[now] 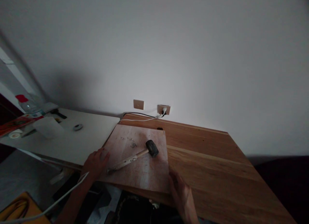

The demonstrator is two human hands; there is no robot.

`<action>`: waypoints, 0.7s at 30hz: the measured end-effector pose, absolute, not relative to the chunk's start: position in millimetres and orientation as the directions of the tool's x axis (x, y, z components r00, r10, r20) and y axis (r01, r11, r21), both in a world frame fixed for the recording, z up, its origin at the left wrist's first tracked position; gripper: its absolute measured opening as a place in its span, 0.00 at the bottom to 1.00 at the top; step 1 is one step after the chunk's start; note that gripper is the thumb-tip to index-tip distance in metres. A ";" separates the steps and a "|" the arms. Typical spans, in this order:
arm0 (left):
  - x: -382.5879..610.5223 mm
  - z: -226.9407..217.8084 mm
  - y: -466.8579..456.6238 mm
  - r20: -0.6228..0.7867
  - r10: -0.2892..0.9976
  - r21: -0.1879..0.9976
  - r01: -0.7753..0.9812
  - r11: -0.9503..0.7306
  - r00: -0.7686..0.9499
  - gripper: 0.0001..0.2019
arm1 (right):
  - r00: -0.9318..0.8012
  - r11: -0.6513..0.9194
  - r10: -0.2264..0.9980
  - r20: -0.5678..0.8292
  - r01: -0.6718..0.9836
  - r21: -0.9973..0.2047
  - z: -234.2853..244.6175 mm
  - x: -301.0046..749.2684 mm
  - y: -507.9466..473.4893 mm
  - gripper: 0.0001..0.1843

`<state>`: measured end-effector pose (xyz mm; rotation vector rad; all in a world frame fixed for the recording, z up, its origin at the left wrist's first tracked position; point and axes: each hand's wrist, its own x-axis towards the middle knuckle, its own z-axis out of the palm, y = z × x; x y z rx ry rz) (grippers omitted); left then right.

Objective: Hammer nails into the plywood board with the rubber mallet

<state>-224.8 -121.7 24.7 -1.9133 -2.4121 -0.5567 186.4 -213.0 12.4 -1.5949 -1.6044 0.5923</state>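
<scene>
A thin wooden board point(147, 175) lies on the brown wooden tabletop. On it rests a mallet point(152, 149) with a black head and a pale, paint-worn handle pointing to the near left. Several small metal nails or screws point(132, 142) are scattered behind the handle; their exact kind is too small to tell. My left hand point(95, 162) is at the board's left edge, fingers spread, close to the handle's end. At the near right corner, my right hand point(180, 190) has its fingers curled against the board's edge. Neither hand touches the mallet.
A white table point(91, 127) adjoins on the left, bearing a computer mouse point(78, 127), a tape roll point(15, 134) and a red-capped bottle point(29, 104). Cables run to a wall socket point(163, 109) behind the board. A white cord point(60, 198) crosses my left forearm.
</scene>
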 end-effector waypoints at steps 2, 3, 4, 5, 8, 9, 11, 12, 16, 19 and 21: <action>-209.1 18.1 -123.2 0.255 0.938 0.292 0.944 0.155 -0.233 0.25 | 0.153 0.055 0.969 0.195 0.633 -0.772 10.3 206.4 -214.7 0.20; -200.0 15.1 -123.6 0.269 0.937 0.305 0.943 0.136 -0.222 0.25 | 0.187 0.023 0.965 0.184 0.639 -0.769 8.6 216.6 -216.7 0.20; -190.1 12.6 -123.9 0.282 0.937 0.313 0.943 0.113 -0.206 0.24 | 0.215 -0.006 0.961 0.172 0.642 -0.767 6.6 226.8 -219.3 0.21; -179.7 10.8 -124.4 0.293 0.938 0.319 0.944 0.088 -0.186 0.24 | 0.241 -0.032 0.957 0.163 0.645 -0.764 4.3 237.0 -222.6 0.22; -146.4 11.0 -128.6 0.300 0.949 0.333 0.943 -0.014 -0.092 0.23 | 0.342 -0.127 0.928 0.149 0.665 -0.736 -3.4 267.8 -235.1 0.23; -135.4 12.5 -131.3 0.295 0.954 0.342 0.938 -0.049 -0.058 0.22 | 0.386 -0.169 0.911 0.144 0.669 -0.724 -6.0 278.3 -239.8 0.23; -114.7 16.0 -138.6 0.277 0.961 0.364 0.926 -0.104 -0.001 0.22 | 0.469 -0.255 0.875 0.120 0.658 -0.709 -10.8 299.1 -249.5 0.24; -105.5 17.3 -142.8 0.269 0.963 0.378 0.918 -0.123 0.018 0.21 | 0.500 -0.286 0.859 0.109 0.647 -0.707 -12.8 309.0 -254.4 0.24; -80.2 16.1 -157.9 0.243 0.968 0.483 0.857 -0.182 0.069 0.22 | 0.592 -0.346 0.798 0.111 0.600 -0.721 -17.1 337.8 -270.8 0.27; -74.7 12.7 -163.9 0.214 0.976 0.552 0.818 -0.159 0.045 0.23 | 0.606 -0.365 0.792 0.068 0.560 -0.744 -14.9 342.3 -276.9 0.27; -75.7 11.6 -165.4 0.197 0.979 0.574 0.804 -0.153 0.046 0.23 | 0.607 -0.368 0.793 0.053 0.547 -0.752 -11.5 338.6 -278.1 0.27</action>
